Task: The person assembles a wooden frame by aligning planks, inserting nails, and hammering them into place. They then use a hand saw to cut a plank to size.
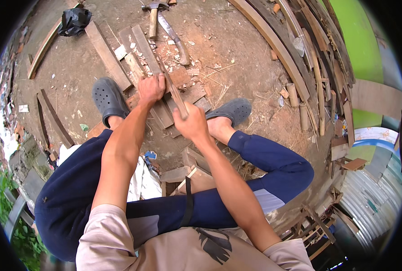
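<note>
Narrow brown wooden-looking piece [176, 94] was the part in play: slanted above the loose boards [161, 116] between the clogs, near end in the right hand [193, 121], far end running out past the left hand [151, 88]. Not clear if it was a tool seen edge-on or plain stock. Right grip: fingers wrapped round the near end, no gap showing. Left grip: fingers curled in, back of the hand up, right beside the piece; what it had hold of, if anything, was hidden. My read: wood was being worked by hand over the board pile, somewhere mid-step. Next move seemed to call for a firm right hold and left knuckles kept off the piece's line. Just beyond the left hand: a plank [145, 47] and a pale wood chunk [134, 65], with wood chips [193, 72] scattered about. Further out, a hammer [153, 25] and a curved tool [182, 50] lay close together. In the way: the uneven boards, plus left clog [109, 97] and right clog [235, 110] hemming in both sides. Outer edge: black plastic bag [74, 21] far left, long boards [278, 54] stacked along the right
</note>
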Available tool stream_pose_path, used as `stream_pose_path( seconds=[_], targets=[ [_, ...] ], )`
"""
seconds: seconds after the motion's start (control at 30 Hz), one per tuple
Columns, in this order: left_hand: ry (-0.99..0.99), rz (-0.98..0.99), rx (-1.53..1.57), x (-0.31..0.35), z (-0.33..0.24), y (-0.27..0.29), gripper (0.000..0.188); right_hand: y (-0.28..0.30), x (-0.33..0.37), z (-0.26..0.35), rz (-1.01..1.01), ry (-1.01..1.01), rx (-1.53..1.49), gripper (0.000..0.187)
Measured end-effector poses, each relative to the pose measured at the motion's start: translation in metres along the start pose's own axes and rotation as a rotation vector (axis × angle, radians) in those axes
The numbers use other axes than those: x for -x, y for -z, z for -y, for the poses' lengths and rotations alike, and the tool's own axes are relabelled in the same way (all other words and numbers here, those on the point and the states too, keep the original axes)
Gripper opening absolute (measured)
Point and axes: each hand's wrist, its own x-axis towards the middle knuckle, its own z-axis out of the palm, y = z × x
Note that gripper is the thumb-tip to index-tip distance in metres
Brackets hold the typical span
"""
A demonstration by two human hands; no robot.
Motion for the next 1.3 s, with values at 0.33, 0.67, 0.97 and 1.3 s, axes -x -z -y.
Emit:
stream_pose_path(
  seconds=[0.33, 0.67, 0.97, 1.3],
  targets=[
    [-0.004, -0.005, 0.031, 0.004, 0.008, 0.001, 0.049, -0.02, 0.009, 0.001, -0.054, 0.029, 0.009, 0.018],
    [0.027, 0.026, 0.043, 0.003, -0.001, 0.009, 0.049, -0.017, -0.037, -0.007, -0.052, 0.114, -0.001, 0.02],
    [0.016, 0.002, 0.036, 0.005, 0.003, 0.006, 0.049, 0.006, 0.045, 0.016, -0.042, 0.042, -0.019, 0.019],
    [-0.024, -0.01, 0.024, 0.001, 0.007, -0.001, 0.049, 0.055, 0.106, 0.042, 0.021, -0.045, -0.038, 0.016]
  ],
)
